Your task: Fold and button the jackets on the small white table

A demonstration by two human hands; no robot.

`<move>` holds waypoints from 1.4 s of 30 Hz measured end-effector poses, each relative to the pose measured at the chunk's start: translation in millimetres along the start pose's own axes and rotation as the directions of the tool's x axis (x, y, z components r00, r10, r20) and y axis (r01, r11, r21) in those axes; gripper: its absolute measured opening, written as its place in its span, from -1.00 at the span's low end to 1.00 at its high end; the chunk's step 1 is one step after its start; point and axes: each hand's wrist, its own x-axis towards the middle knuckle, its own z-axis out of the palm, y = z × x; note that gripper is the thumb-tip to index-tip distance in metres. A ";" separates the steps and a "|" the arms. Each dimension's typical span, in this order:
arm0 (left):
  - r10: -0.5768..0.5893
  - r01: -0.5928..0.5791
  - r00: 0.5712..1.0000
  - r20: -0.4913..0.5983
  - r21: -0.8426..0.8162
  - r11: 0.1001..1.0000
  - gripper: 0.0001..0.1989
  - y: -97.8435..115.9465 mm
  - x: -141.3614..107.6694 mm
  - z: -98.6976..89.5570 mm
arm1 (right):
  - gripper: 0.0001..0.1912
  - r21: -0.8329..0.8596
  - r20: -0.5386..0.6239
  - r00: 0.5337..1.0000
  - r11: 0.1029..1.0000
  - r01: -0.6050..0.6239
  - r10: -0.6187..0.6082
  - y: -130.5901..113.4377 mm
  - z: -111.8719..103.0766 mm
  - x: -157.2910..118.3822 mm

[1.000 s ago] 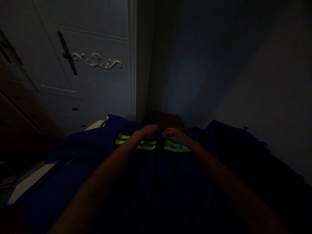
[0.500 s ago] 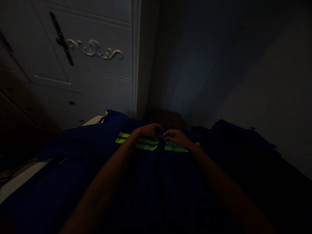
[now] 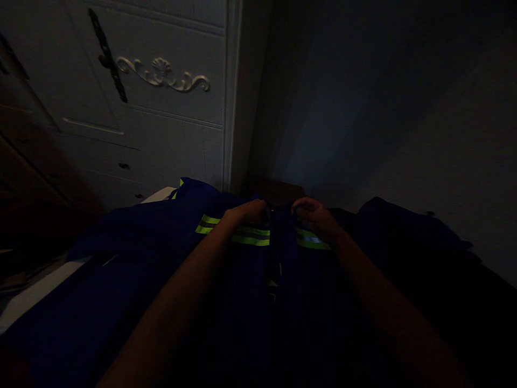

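Observation:
A dark blue work jacket (image 3: 242,280) with yellow-green and silver reflective bands lies spread out before me, its sleeves reaching to both sides. My left hand (image 3: 252,212) is closed on the left front edge near the collar. On the other side of the front opening, my right hand (image 3: 317,215) pinches the right front edge. A gap shows between the two edges, with small pale bits inside that are too dark to make out. The fingertips of both hands are partly lost in shadow.
A white cabinet (image 3: 177,140) with a dark handle (image 3: 108,56) and a carved scroll ornament (image 3: 163,75) stands behind on the left. A pale surface edge (image 3: 42,291) shows under the left sleeve. Behind the collar is a brown object (image 3: 278,188), near a dim wall (image 3: 363,108).
My hands were together at the middle of the jacket front. The right hand has moved right with its edge, and the front has parted. The view has shifted slightly.

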 end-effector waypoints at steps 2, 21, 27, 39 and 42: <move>0.009 -0.009 1.000 -0.012 -0.013 1.000 -0.83 1.3 0.7 0.1 | -0.66 -0.108 -0.013 0.998 0.992 -0.058 0.057 15.6 21.7 4.7; -0.283 0.311 0.950 0.134 -0.306 0.900 -0.92 8.1 -5.1 -9.7 | -0.91 -0.553 0.063 0.996 0.828 0.091 -0.068 48.5 43.5 1.2; -0.331 0.357 0.933 0.139 -0.263 0.896 -0.86 17.7 -5.4 -12.8 | -0.95 -0.519 0.135 0.989 0.846 0.123 -0.061 49.5 45.7 0.4; -0.405 0.408 0.911 0.074 -0.302 0.862 -0.87 31.7 -2.6 -12.6 | -0.84 -0.438 -0.083 0.982 0.891 0.116 -0.168 54.2 53.7 -0.2; -0.434 0.430 0.899 0.059 -0.300 0.851 -0.89 33.1 -1.8 -12.1 | -0.74 -0.361 -0.156 0.984 0.932 0.024 -0.086 56.3 58.4 -0.8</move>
